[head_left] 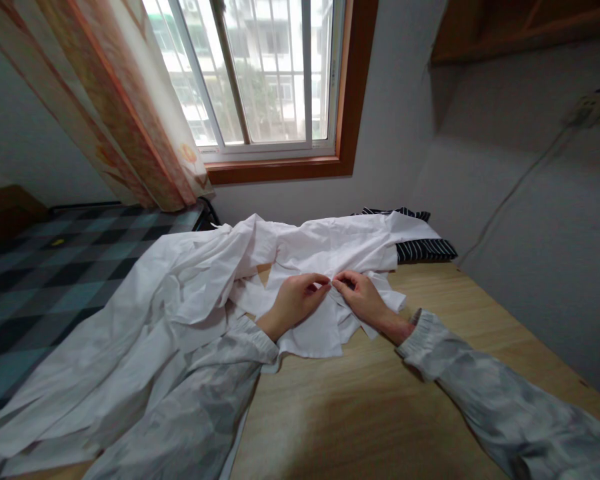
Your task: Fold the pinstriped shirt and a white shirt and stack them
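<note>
A long white garment [315, 233] lies bunched across the wooden table, its folds trailing down to the lower left. My left hand [296, 303] is over the middle of the cloth, thumb and forefinger pinched together on it. Facing it from the right, my right hand [363, 298] pinches the same fabric, so that the two sets of fingertips almost meet. Whatever small part of the garment sits between the fingertips is too small to make out. Loose flaps of the cloth spread beneath both hands.
The wooden table [360, 407] runs along the right wall. A black-and-white striped cloth item [425, 251] lies under the garment's far right end. To the left is a bed with a checked cover [20, 280]. Behind are a curtain [130, 100] and a window [275, 73].
</note>
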`<state>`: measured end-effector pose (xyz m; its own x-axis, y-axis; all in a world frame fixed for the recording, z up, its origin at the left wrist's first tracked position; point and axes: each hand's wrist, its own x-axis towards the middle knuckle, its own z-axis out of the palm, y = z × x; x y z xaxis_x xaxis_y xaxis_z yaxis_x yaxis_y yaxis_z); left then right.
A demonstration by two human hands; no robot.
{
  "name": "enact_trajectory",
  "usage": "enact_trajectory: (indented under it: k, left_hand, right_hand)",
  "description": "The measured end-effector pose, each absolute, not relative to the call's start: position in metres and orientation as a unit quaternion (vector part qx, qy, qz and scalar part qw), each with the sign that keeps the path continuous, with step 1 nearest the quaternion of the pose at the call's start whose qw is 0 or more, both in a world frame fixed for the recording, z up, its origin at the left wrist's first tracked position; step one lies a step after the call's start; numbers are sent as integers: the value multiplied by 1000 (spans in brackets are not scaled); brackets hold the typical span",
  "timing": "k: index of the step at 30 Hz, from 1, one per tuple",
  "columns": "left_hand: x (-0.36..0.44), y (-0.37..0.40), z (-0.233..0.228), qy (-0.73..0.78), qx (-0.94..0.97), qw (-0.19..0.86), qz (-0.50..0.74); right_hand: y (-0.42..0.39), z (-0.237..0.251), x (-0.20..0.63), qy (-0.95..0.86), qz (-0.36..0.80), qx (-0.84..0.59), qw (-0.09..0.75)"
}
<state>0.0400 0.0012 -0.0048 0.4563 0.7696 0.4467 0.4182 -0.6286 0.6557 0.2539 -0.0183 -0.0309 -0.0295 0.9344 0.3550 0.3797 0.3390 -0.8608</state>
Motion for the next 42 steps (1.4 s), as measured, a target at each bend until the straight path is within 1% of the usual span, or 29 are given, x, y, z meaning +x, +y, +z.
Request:
enact_trajectory:
  k: [4, 10, 12, 17, 21, 29, 37, 39, 42]
  left_hand:
    - [40, 1, -5, 355, 816, 254, 380]
    - [38, 1, -5, 368, 814, 244, 378]
    - [38, 3, -5, 366, 804, 265, 388]
    - [38, 8, -2, 357, 765, 354, 403]
    - [39, 8, 0, 336, 766, 375, 400]
    - [39, 5, -1, 306, 816, 334, 360]
    - [39, 2, 0, 314, 823, 314, 354]
    - [38, 3, -2, 327, 827, 293, 350]
    - [38, 5, -4, 349, 848, 228, 326]
  right_hand:
    - [-18, -30, 254, -655, 308, -487, 489]
    - [-17, -30, 256, -646, 342, -468, 497]
    - [-17, -30, 256, -642, 357, -460, 498]
    - [-16, -30, 257, -631, 397, -439, 502]
    - [-16, -30, 256, -630, 398, -437, 504]
    - [-22, -25, 251, -659, 323, -455, 504]
    - [-24, -21, 251, -672, 320, -448, 496]
    - [-26, -21, 248, -680, 312, -445, 492]
    - [-29, -18, 246, -701, 276, -448, 482]
